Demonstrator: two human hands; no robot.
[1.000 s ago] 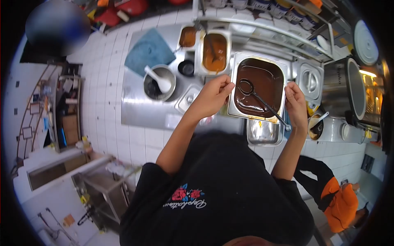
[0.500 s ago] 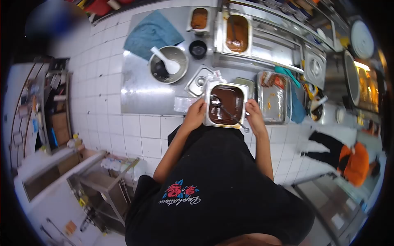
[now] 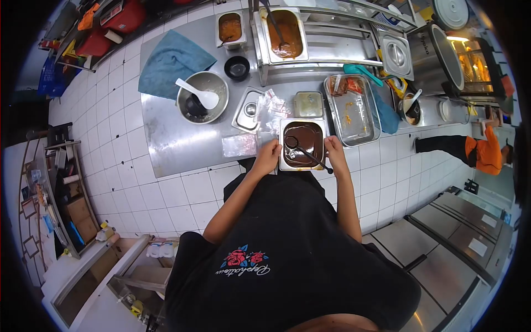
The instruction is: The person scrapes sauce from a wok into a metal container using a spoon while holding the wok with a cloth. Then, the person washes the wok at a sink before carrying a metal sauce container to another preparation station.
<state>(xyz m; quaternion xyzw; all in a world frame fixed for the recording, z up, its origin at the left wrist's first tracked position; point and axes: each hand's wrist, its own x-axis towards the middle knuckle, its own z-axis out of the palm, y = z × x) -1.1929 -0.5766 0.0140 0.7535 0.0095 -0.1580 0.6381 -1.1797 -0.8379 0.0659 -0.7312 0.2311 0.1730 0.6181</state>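
Note:
Between my two hands is a square steel food pan (image 3: pixel 284 164) of dark brown sauce (image 3: pixel 310 135). My left hand (image 3: pixel 267 157) grips its left rim, and my right hand (image 3: pixel 335 154) grips the right rim; both have their fingers closed on it. A dark ladle (image 3: pixel 310 156) lies in the sauce, its handle sticking out over the near right corner. The pan is in front of my body at the counter's near edge. Beyond it are clear plastic bags (image 3: pixel 272 110) and a small square container (image 3: pixel 308 105) with a greenish top.
On the steel counter (image 3: pixel 166 138) are a mixing bowl (image 3: pixel 224 99) with a white scoop (image 3: pixel 206 98), a black bowl (image 3: pixel 237 68), a pan lid (image 3: pixel 243 117) and a blue cloth (image 3: pixel 174 63). A steel tray (image 3: pixel 354 135) stands right. A person in orange (image 3: pixel 487 148) is far right.
The view has swung to the right, so the counter items appear further left. The pan, still in both hands, now sits further right of the lid, and the square container behind it shows more fully.

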